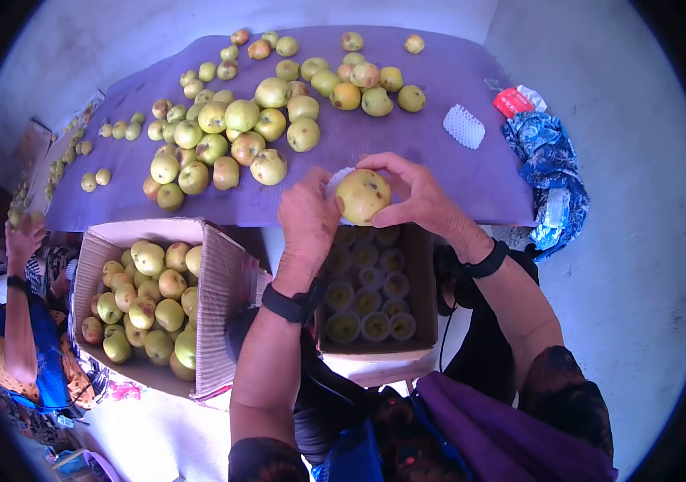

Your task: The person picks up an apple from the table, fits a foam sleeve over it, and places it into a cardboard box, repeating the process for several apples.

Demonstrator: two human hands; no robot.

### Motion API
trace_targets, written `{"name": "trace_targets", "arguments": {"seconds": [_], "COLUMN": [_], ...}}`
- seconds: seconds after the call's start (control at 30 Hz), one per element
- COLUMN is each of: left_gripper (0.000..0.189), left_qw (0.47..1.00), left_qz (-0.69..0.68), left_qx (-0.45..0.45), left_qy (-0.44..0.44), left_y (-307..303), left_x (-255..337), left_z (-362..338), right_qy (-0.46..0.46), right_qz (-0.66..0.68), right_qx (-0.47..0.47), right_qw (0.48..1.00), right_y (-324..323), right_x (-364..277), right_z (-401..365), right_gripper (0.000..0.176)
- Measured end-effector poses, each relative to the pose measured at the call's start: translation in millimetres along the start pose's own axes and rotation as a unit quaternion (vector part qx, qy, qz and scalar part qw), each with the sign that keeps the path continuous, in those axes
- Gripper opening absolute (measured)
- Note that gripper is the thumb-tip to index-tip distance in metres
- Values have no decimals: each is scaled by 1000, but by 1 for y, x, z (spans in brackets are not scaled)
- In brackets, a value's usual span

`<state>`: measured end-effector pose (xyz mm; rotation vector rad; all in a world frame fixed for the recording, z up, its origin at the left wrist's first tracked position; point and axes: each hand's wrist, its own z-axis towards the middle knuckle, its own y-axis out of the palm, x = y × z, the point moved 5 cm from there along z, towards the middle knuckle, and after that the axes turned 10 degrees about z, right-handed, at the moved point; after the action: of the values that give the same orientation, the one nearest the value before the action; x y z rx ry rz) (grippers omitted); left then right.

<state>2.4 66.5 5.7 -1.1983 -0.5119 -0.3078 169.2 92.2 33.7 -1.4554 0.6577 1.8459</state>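
Apple (pixel 365 198), round, yellow-green, held by left hand (pixel 308 210) and right hand (pixel 409 189), seemingly enters white foam netting (pixel 340 176), needing gentle stretching next.

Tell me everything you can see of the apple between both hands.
The apple is rounded and yellow-green, with brown spots. It is held near the front edge of the purple table, in the grip of the right hand, the left hand at its left side. White netting, seemingly foam, shows at its upper left.
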Motion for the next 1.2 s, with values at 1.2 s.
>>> {"name": "trace_targets", "arguments": {"seconds": [1.2], "left_gripper": [52], "left_qw": [933], "left_qz": [-301], "left_qx": [-185], "left_qy": [-67], "left_y": [8], "left_x": [4], "left_z": [-5], "right_qy": [-163], "right_qz": [-232], "right_qx": [-4], "right_qw": [959], "right_y": [8], "right_x": [0], "right_z": [-2], "right_gripper": [63]}}
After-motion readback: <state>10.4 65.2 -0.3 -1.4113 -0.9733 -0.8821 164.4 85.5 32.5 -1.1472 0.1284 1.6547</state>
